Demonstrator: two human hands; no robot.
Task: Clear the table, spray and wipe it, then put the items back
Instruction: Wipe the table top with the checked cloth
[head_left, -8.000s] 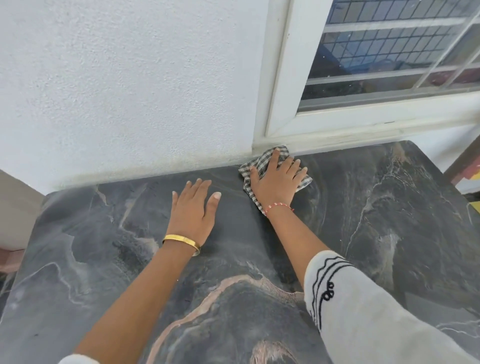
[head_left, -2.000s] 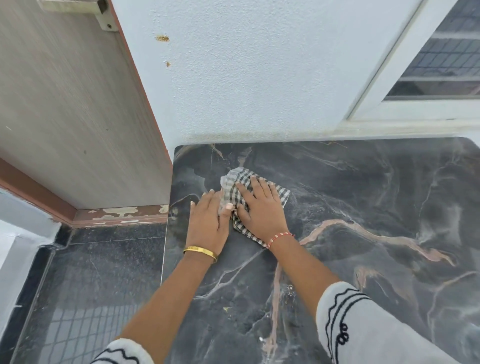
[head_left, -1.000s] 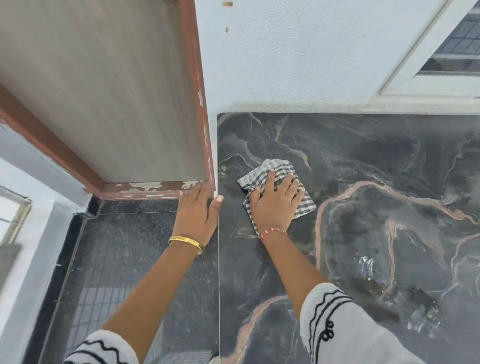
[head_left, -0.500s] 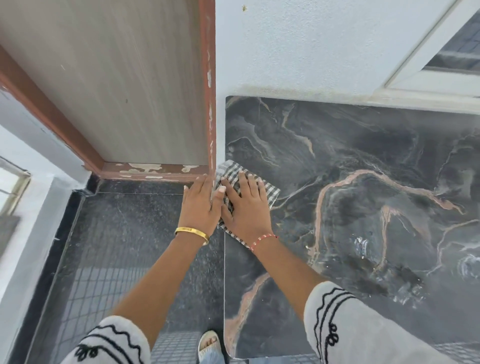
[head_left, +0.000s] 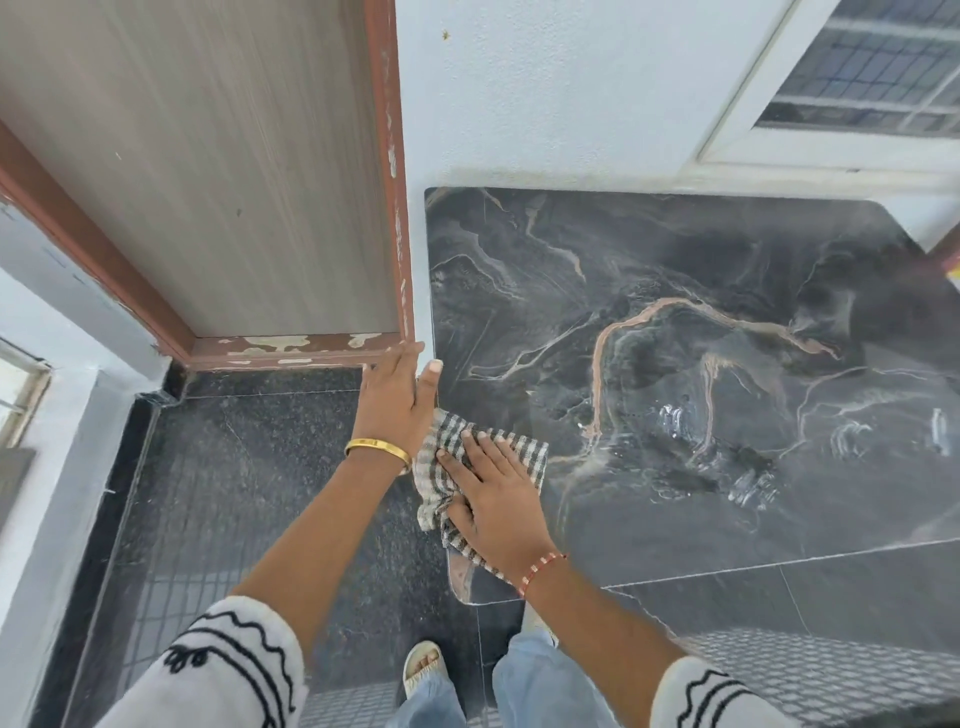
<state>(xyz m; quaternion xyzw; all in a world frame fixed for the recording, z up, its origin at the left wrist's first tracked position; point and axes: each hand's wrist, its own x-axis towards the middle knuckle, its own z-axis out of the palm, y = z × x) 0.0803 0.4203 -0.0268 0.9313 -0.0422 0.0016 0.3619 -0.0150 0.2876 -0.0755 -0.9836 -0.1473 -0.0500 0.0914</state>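
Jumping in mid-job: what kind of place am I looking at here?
Probably a home, maybe a balcony or entry nook. A dark marble-look table stands against a white plastered wall, beside a wooden door with a chipped frame, below a grilled window.

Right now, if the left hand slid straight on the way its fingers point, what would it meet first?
The left hand points toward the wall, fingertips nearly at the brown door frame. It would likely meet that frame's bottom corner first, though depth is unclear.
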